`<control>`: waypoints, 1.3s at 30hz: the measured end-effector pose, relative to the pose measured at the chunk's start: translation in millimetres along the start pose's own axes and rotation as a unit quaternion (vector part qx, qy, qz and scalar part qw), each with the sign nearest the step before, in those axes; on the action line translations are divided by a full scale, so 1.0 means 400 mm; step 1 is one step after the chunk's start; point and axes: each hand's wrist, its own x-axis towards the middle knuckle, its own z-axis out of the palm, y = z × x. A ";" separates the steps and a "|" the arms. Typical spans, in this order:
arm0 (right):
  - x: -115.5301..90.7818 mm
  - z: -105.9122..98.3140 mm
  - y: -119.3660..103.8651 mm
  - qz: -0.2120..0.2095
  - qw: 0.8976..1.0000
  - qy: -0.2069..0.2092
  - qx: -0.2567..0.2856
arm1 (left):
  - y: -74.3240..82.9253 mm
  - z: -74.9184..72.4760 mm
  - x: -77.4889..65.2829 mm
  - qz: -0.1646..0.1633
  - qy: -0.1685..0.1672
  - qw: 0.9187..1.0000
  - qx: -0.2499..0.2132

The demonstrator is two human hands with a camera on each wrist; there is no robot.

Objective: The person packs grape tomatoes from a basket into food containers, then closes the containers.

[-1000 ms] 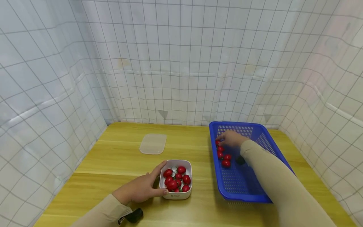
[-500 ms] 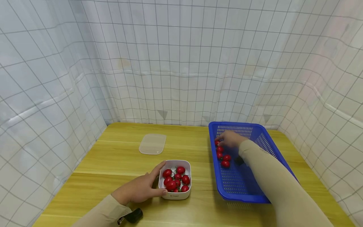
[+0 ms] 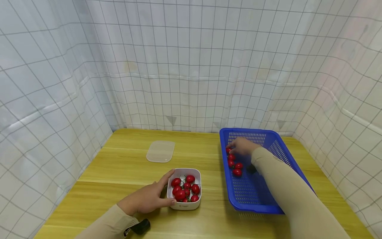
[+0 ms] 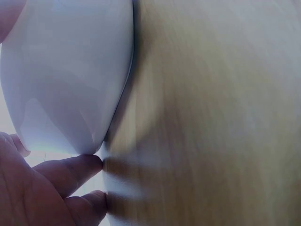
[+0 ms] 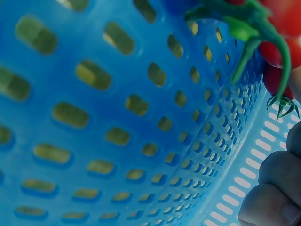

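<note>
Head view: Tight corner

Right of centre, my right hand [image 3: 244, 146], fingers curled, meets a tomato [image 3: 228, 150] inside the blue basket [image 3: 257, 208], upper left; whether I grip it, I cannot tell. Lower centre, my left hand [image 3: 148, 199] curves widely round a white container [image 3: 185, 206], holding it. The tomato looks light, smooth, bruisable: pinch its sides. Basket wall and other tomatoes [image 3: 237, 172] crowd me; a translucent lid [image 3: 160, 151] lies left.

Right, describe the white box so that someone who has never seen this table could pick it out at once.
On the yellow wooden table, find the big blue basket, then look left to the person's left hand. That hand grips the white box of red tomatoes. Unlike the flat lid beyond it, the box has walls, and unlike the basket's, they have no holes.
</note>
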 end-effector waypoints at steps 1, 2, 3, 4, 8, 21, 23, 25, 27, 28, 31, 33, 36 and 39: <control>0.000 0.000 -0.001 -0.001 1.000 0.000 -0.001 | 0.000 0.000 -0.001 0.001 -0.001 1.000 0.000; 0.000 0.000 -0.002 -0.003 1.000 0.000 -0.004 | 0.000 0.000 -0.001 0.002 -0.001 1.000 0.000; 0.000 0.000 -0.002 -0.001 1.000 0.000 -0.003 | -0.001 0.000 -0.001 0.003 -0.001 1.000 0.000; 0.000 0.000 -0.003 -0.001 1.000 0.000 -0.003 | -0.001 0.000 -0.001 0.003 -0.001 1.000 0.000; 0.001 -0.001 -0.005 0.002 1.000 -0.001 -0.005 | -0.004 0.002 -0.001 0.000 0.002 1.000 -0.001; 0.005 -0.001 -0.002 -0.003 1.000 0.002 -0.013 | -0.007 0.003 0.004 -0.002 0.005 1.000 0.001; 0.005 -0.001 -0.002 -0.001 1.000 0.002 -0.012 | -0.007 0.004 0.005 -0.004 0.005 1.000 0.001; 0.005 -0.001 -0.002 0.003 1.000 0.002 -0.011 | -0.007 0.004 0.006 -0.004 0.003 1.000 -0.001; 0.005 -0.001 -0.002 0.006 1.000 0.001 -0.009 | -0.007 0.004 0.007 -0.004 0.003 1.000 -0.002; 0.004 -0.001 -0.001 0.007 1.000 0.001 -0.009 | -0.007 0.004 0.007 -0.003 0.002 1.000 -0.002; 0.004 -0.001 0.000 0.006 1.000 0.000 -0.008 | -0.006 0.004 0.006 -0.002 0.001 1.000 -0.003; 0.004 0.000 0.002 0.006 1.000 -0.001 -0.008 | -0.005 0.003 0.006 -0.002 0.000 1.000 -0.002; 0.005 0.001 0.003 0.008 1.000 -0.004 -0.008 | -0.005 0.004 0.005 -0.001 -0.001 1.000 -0.003; 0.005 0.002 0.003 0.011 1.000 -0.007 -0.007 | -0.007 0.005 0.006 -0.001 -0.002 1.000 -0.001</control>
